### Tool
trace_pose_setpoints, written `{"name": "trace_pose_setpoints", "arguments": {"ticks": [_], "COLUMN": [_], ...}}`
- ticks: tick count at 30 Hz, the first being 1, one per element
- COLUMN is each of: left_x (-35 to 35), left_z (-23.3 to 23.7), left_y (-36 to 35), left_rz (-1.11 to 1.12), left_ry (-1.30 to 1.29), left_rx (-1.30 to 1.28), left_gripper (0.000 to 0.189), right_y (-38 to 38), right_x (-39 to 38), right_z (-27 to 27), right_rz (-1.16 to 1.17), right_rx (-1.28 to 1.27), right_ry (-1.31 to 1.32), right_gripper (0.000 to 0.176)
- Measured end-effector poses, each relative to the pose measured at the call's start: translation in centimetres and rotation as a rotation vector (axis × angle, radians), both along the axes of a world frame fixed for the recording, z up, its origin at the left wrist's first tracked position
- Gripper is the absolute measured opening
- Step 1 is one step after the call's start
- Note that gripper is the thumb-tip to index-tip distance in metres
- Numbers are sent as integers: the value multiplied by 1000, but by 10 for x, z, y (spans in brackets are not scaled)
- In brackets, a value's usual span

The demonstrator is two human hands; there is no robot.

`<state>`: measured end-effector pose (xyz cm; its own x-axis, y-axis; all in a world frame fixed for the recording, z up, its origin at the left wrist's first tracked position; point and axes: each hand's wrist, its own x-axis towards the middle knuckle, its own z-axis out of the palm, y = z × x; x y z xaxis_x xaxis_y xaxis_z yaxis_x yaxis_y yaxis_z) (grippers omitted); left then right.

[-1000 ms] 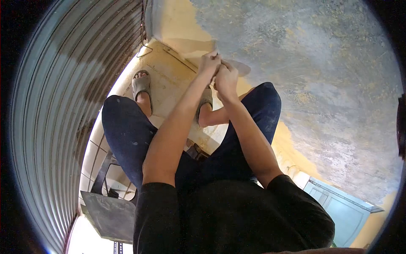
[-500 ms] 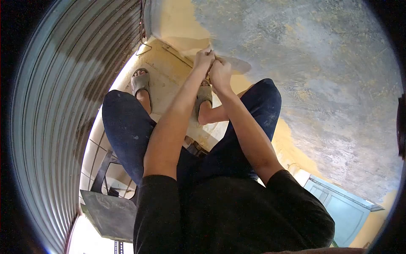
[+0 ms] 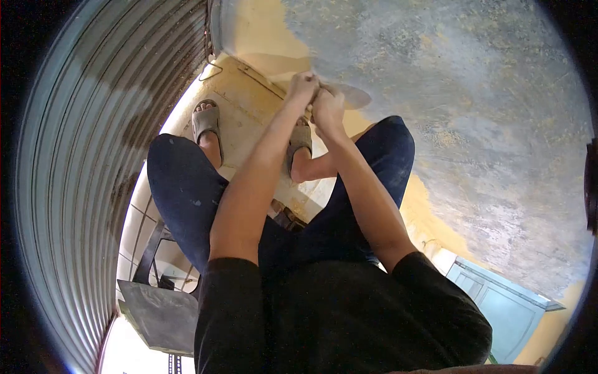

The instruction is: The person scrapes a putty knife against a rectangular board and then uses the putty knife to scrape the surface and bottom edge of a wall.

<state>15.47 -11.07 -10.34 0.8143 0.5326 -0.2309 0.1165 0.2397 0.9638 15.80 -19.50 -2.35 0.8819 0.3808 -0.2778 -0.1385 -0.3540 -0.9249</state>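
Observation:
My left hand [image 3: 303, 86] is closed, with its fingers curled at the edge where yellow paint meets the grey patch of wall [image 3: 436, 93]. Right beside it, touching or nearly so, my right hand [image 3: 327, 107] is also closed. Whatever the two fists grip is hidden by the fingers and too small to name. A shadow of the hands falls on the wall just to the right. Both forearms reach forward between my bent knees.
Corrugated metal [image 3: 81, 187] rises along the left. My sandalled feet [image 3: 207, 121] rest on a dusty pale ledge or floor. A dark flat panel [image 3: 159, 315] is at lower left, and a light blue door or shutter [image 3: 498, 305] at lower right. A bent wire [image 3: 212, 70] sits near the corner.
Both hands have shifted very slightly along the wall, staying close together. A thin pale edge seen above my left hand earlier no longer shows. My left knee has moved a little left.

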Motion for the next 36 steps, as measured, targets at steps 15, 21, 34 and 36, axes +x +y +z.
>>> {"name": "trace_pose_setpoints", "arguments": {"ticks": [15, 21, 34, 36], "left_x": [9, 9, 3, 1], "left_z": [-12, -31, 12, 10], "left_y": [-3, 14, 6, 8], "left_rz": [86, 23, 98, 64], "left_ry": [-64, 41, 26, 100], "left_rx": [-129, -41, 17, 19], "left_gripper": [12, 24, 27, 27], "right_y": [1, 9, 6, 4], "right_x": [-9, 6, -6, -5], "right_z": [17, -18, 13, 21], "right_rz": [-35, 40, -43, 50], "right_rx": [-37, -3, 57, 2], "right_ry": [-64, -117, -25, 61], "right_gripper": [31, 32, 36, 34]}}
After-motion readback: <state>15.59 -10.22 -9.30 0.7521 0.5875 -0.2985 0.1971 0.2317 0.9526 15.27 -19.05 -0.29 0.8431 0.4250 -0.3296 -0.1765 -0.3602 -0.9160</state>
